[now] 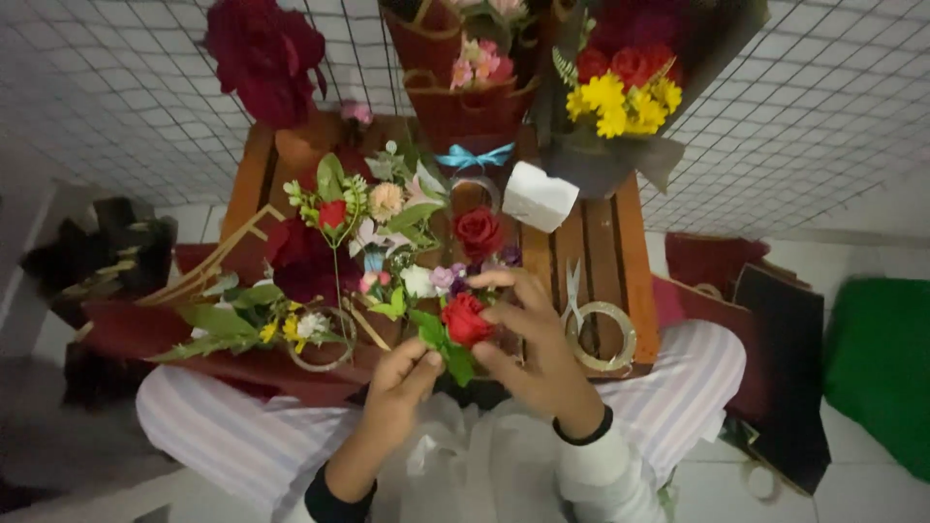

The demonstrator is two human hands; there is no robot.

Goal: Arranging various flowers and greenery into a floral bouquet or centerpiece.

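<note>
Dim, soft indoor light; slight overall blur, wide-angle bending at the edges.

A low counter (635, 261) of reddish-brown wooden slats stands on a pale tiled floor (852, 494). On its right part lie a pair of scissors (573, 293) and, just beside them, a roll of clear tape (603, 336). A white block (539, 197) rests near the far edge. Loose flowers (373, 208) and green leaves (218, 324) cover the left part, with another tape ring (325, 341) among them. Wrapped bouquets (620, 107) stand at the back. A green sheet (877, 358) lies on the floor to the right.
</note>
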